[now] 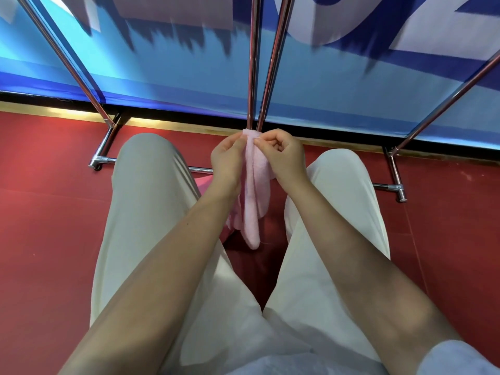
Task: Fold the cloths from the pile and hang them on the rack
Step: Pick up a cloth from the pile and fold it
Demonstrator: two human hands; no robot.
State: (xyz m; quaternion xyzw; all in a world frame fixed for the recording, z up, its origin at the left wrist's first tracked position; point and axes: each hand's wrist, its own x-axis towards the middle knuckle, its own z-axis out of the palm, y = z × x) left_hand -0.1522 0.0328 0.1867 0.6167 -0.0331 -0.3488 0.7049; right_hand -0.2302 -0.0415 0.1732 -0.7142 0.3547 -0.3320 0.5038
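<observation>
Red floor (40, 239) underfoot, blue banner (189, 77) along the wall. The chrome rack (102, 147) spans the view, 2 poles (263, 77) rising at center. Pale trousers (151, 198) frame the gap between the knees. Left hand (228, 161) and right hand (284, 155) both reach forward, fingers pinching the pink cloth (254, 201) at its top edge; it hangs folded between them, just before the poles.

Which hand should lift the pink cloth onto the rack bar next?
Probably the right hand: it pinches the pink cloth at its top edge, right beneath the rack bars. The left hand grips the same edge and could steady it.
</observation>
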